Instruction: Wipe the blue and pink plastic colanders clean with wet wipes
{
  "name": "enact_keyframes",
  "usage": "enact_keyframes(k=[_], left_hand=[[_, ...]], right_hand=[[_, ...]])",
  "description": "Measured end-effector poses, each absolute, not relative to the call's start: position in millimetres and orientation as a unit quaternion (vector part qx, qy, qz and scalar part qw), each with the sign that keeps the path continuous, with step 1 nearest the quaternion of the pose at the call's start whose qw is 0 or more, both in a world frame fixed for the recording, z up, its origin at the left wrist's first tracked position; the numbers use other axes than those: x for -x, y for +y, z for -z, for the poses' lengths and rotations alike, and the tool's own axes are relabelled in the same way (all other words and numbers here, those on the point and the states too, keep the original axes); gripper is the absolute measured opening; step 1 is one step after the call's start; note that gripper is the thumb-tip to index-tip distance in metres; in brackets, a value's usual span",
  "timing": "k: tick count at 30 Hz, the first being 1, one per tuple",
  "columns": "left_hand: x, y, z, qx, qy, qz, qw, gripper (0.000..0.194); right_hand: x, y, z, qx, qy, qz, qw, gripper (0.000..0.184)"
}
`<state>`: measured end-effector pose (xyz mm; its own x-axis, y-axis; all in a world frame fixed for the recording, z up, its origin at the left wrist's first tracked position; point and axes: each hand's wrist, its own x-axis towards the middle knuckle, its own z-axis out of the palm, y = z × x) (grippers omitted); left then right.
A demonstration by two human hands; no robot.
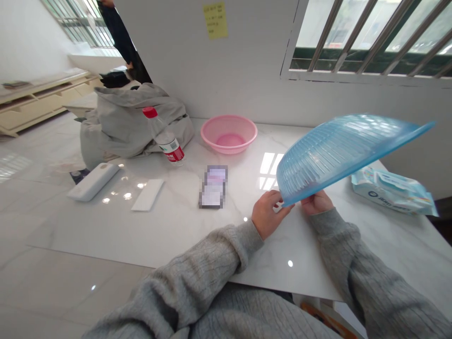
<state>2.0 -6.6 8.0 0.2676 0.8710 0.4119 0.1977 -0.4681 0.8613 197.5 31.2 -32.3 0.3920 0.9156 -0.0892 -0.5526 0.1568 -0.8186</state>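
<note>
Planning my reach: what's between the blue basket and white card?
Head view: a pixelated flat device lies between the blue basket and white card.

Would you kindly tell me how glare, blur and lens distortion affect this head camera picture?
In the head view, daylight leaves a bright window reflection on the marble tabletop, highlights streak the ribs of the blue plastic basket, the window bars lean from wide-angle distortion, and a pixelated rectangle stays unreadable.
</note>
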Motion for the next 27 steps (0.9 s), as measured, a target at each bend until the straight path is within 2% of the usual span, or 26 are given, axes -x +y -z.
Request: enact_keyframes(k=[4,9,15,20,27], left_hand=[[0,-7,-12,-0.722,0.372,-0.498,0.305,0.014],[0,-8,-14,-0.714,0.374,-0.511,0.299,0.014],[0,-7,-12,-0.708,0.375,-0.504,0.324,0.015],[1,-7,-9,-0.692,0.408,-0.488,0.341,0.011],[2,-6,-8,-0.658,0.424,-0.491,0.382,0.023]], right_hand=[[-202,32,25,0.423,-0.199,-0.490,0.736,0.026],[-209,33,18,0.441,-0.186,-0.467,0.744,0.043],[-214,34,19,0.440,-0.176,-0.465,0.748,0.037],[-198,28,19,0.428,-0.215,-0.528,0.701,0.037],[-179,14,12,0.435,-0.253,-0.597,0.625,0.046]])
